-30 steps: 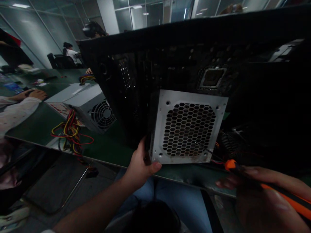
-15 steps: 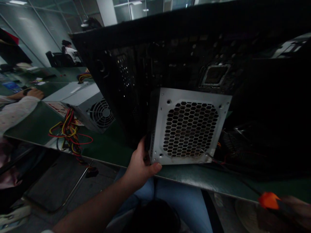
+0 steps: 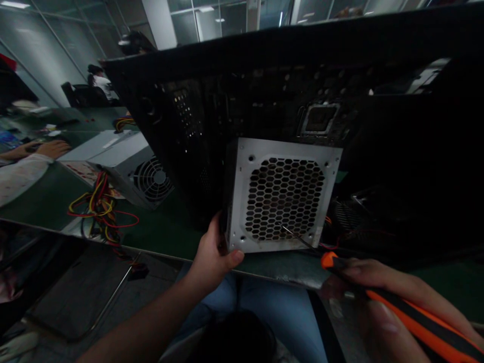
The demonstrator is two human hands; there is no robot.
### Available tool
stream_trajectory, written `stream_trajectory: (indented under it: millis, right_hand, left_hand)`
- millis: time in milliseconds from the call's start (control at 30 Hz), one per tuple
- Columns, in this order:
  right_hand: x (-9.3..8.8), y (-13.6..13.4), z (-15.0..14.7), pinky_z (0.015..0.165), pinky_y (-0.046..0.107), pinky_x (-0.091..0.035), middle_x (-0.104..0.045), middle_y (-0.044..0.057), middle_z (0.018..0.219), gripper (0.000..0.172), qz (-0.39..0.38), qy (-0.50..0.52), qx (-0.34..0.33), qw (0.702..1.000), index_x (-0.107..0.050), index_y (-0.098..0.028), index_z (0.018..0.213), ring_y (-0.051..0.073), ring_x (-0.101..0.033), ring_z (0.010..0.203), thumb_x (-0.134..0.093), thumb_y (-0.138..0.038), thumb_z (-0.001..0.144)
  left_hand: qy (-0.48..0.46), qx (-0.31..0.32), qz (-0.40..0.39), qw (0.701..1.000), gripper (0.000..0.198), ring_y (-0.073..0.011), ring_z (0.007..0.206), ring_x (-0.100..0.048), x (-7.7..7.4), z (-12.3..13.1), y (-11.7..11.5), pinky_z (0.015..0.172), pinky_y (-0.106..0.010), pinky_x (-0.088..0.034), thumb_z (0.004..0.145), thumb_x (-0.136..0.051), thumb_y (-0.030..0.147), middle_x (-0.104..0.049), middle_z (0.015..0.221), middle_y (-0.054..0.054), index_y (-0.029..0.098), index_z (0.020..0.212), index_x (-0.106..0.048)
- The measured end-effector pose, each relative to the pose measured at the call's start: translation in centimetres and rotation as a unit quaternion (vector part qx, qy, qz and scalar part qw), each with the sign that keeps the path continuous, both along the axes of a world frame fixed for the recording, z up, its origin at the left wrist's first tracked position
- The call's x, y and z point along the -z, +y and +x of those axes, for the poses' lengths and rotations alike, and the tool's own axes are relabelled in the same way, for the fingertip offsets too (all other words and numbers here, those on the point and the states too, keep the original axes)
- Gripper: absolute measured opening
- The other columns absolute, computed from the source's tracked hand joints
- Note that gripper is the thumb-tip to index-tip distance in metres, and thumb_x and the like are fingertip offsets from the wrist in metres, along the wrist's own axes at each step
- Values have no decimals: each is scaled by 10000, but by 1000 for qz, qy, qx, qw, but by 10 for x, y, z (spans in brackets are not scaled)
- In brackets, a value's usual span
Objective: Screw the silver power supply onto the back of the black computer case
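A silver power supply (image 3: 283, 194) with a honeycomb grille stands at the near edge of the green table (image 3: 170, 232), against an open black computer case (image 3: 264, 101). My left hand (image 3: 212, 257) grips the power supply's lower left corner, thumb on its front face. My right hand (image 3: 385, 302) is closed round an orange and black screwdriver (image 3: 397, 312). Its thin metal shaft points up left, with the tip over the grille's lower right part.
A second grey power supply (image 3: 132, 166) with a round fan lies on the table to the left, trailing red, yellow and black wires (image 3: 98, 206). Another person's sleeve and hand (image 3: 34, 156) rest on the table at far left. More people sit in the background.
My right hand dropped away to the lower right with the screwdriver, then came back up; the tip is over the grille again. My left hand has kept its grip.
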State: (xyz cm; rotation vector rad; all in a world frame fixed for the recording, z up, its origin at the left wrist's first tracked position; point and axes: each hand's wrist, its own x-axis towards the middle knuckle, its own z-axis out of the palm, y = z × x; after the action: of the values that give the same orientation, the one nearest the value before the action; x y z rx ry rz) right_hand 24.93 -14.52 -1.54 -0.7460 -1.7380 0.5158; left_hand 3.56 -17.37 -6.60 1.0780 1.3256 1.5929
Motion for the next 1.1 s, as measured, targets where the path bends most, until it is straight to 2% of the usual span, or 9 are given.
stream_trajectory:
  millis: [67, 133, 267, 433, 600, 733, 867, 1000, 1100]
  right_hand:
    - [-2, 2, 2, 736, 200, -526, -619, -7, 792, 91, 11, -21, -34, 999, -606, -246, 949, 135, -612, 746, -530, -274, 905]
    - [0, 5, 5, 757, 182, -523, -620, -8, 833, 99, 45, -44, -57, 996, -596, -247, 974, 130, -607, 809, -522, -254, 909]
    - [10, 10, 14, 784, 176, -522, -618, 16, 916, 151, 112, -77, -65, 989, -597, -213, 1019, 137, -601, 891, -511, -193, 896]
    - [13, 13, 16, 824, 154, -531, -609, 15, 978, 163, 143, -106, -61, 982, -608, -215, 1014, 134, -609, 922, -530, -190, 873]
    - [13, 15, 15, 932, 135, -478, -609, 7, 975, 201, 156, -115, -71, 979, -590, -205, 1039, 117, -587, 964, -528, -159, 854]
    - [15, 15, 17, 947, 126, -453, -588, 16, 1009, 185, 154, -113, -72, 979, -586, -195, 1037, 103, -575, 972, -526, -164, 864]
    - [18, 15, 18, 970, 163, -440, -554, 37, 1058, 191, 195, -179, -86, 961, -576, -180, 1057, 111, -557, 1015, -527, -185, 872]
    - [19, 16, 18, 942, 189, -471, -552, 55, 1059, 205, 196, -193, -96, 957, -566, -171, 1081, 124, -562, 1000, -516, -171, 882]
    - [21, 14, 18, 839, 241, -543, -584, 57, 1005, 167, 191, -181, -67, 962, -598, -195, 1035, 158, -597, 939, -536, -227, 884]
  left_hand:
    - [3, 0, -5, 1000, 1071, -327, 1140, -563, -1, 0, 0, 933, -400, -479, 556, -709, 690, -568, 1247, -210, 101, 1334, -269]
    - [-1, 5, -7, 1000, 1072, -327, 1125, -574, -1, 0, 0, 915, -399, -491, 556, -710, 689, -575, 1239, -204, 108, 1338, -262]
    - [-8, 2, -4, 1000, 1081, -334, 1145, -559, 0, 0, 0, 928, -403, -484, 542, -724, 682, -562, 1258, -207, 107, 1337, -270]
    - [-4, 3, 1, 1000, 1061, -334, 1164, -543, 1, -1, 0, 956, -405, -463, 555, -720, 676, -562, 1262, -192, 116, 1342, -282]
    - [-1, 11, -6, 1000, 1066, -320, 1119, -576, 3, -2, -2, 887, -362, -505, 570, -727, 652, -577, 1238, -192, 98, 1354, -263]
    - [-6, 8, -6, 1000, 1066, -324, 1109, -582, 1, -1, -1, 897, -386, -502, 575, -715, 659, -588, 1220, -197, 93, 1354, -256]
    - [-3, 7, -4, 1000, 1053, -327, 1098, -591, 0, 0, -2, 887, -399, -512, 574, -715, 658, -591, 1215, -198, 105, 1349, -265]
    - [-11, 10, 2, 1000, 1059, -330, 1109, -585, 0, 0, -2, 891, -399, -514, 569, -719, 657, -575, 1235, -218, 90, 1339, -263]
    - [-6, 8, 7, 1000, 1058, -329, 1135, -568, 0, 0, -1, 921, -396, -496, 574, -716, 658, -568, 1246, -219, 83, 1339, -264]
